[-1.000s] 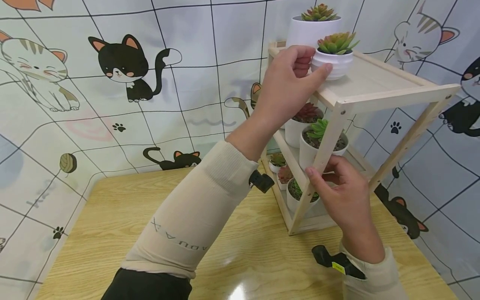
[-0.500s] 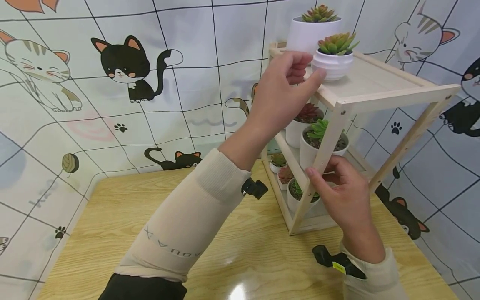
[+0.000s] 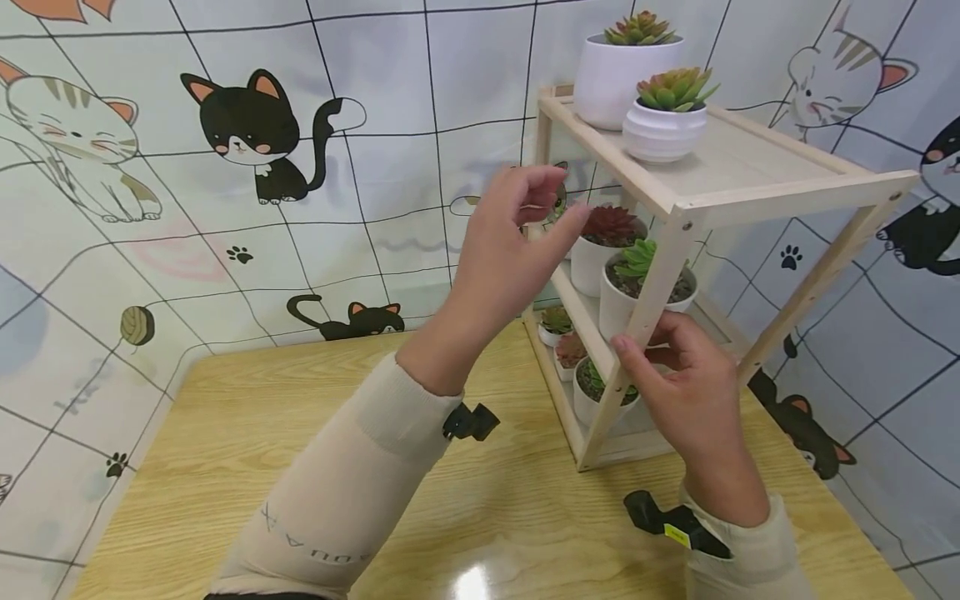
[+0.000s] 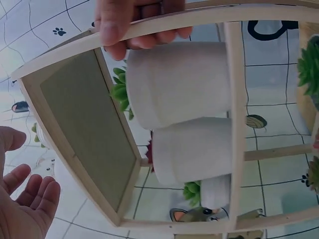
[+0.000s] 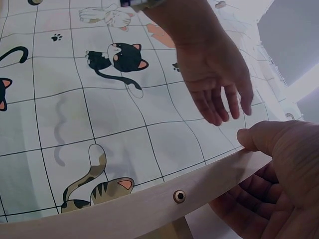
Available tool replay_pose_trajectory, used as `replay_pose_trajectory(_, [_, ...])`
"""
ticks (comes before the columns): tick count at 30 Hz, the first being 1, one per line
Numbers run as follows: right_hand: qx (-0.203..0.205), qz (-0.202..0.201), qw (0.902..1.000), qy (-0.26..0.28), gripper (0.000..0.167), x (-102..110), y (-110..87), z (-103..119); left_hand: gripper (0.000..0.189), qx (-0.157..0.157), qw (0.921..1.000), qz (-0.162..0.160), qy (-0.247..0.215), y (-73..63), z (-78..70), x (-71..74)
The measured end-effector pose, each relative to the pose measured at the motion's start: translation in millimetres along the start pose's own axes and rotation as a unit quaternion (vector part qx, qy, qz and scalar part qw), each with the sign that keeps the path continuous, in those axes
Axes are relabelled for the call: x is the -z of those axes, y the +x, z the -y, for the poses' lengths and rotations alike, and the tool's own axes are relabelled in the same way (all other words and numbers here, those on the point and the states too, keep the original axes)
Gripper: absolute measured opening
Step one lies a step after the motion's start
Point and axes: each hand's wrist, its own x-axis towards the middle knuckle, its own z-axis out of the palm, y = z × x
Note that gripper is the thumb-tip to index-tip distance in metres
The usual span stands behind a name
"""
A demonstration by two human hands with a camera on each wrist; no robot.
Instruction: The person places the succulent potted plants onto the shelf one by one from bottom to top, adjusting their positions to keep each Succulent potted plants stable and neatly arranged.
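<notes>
My right hand [image 3: 693, 396] grips the front post [image 3: 660, 279] of a wooden plant shelf, thumb on one side and fingers behind. The right wrist view shows that post [image 5: 149, 209] held between thumb and curled fingers. My left hand [image 3: 506, 246] hangs in the air left of the shelf, fingers loosely bent, holding nothing. On the top board [image 3: 772, 167] stand a small ribbed white pot [image 3: 663, 137] with a succulent and a larger white pot [image 3: 618, 87] behind it. A white pot [image 3: 618, 308] with a green succulent sits on the middle tier beside my right fingers.
Also on the middle tier is a pot with a dark red succulent [image 3: 611, 225]. Several small potted succulents [image 3: 588, 400] stand on the bottom tier. The shelf rests on a wood-grain table [image 3: 480, 500], against a wall covering [image 3: 390, 167] with cat drawings.
My left hand has let go of the small ribbed pot and moved down and left, away from it. The pot stays on the top board. My right hand keeps its grip on the post.
</notes>
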Motion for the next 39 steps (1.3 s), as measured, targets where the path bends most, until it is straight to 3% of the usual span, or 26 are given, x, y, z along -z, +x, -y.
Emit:
replay_pose_trajectory(9, [-0.014, 0.0, 0.9996, 0.024, 0.032, -0.9, 0.4, -2.1, 0.038, 0.015, 0.9981, -0.031, 0.051, -46.8, 37.0, 14.7])
replay_pose_trajectory(16, [-0.009, -0.008, 0.9995, 0.028, 0.032, 2.0, 1.2, -5.3, 0.036, 0.032, 0.9964, -0.054, 0.058, -82.7, 63.5, 28.0])
replay_pose_trajectory(23, [0.013, -0.023, 0.9993, 0.027, 0.034, 9.7, 3.6, -9.9, 0.034, 0.056, 0.9949, -0.063, 0.055, -110.2, 90.1, 23.6])
replay_pose_trajectory(31, [0.013, -0.02, 0.9997, -0.009, 0.044, 21.4, 0.0, -13.0, 0.034, 0.081, 0.9926, -0.076, 0.048, -135.0, 110.0, 19.8])
replay_pose_trajectory(36, [0.063, -0.082, 0.9943, 0.025, 0.045, 23.7, -8.1, -17.0, 0.034, 0.118, 0.9878, -0.078, 0.065, -149.8, 116.5, 25.5])
replay_pose_trajectory(39, [0.133, -0.125, 0.9814, 0.06, 0.042, 19.3, -14.4, -15.5, 0.033, 0.135, 0.9848, -0.081, 0.074, -158.7, 120.3, 29.9])
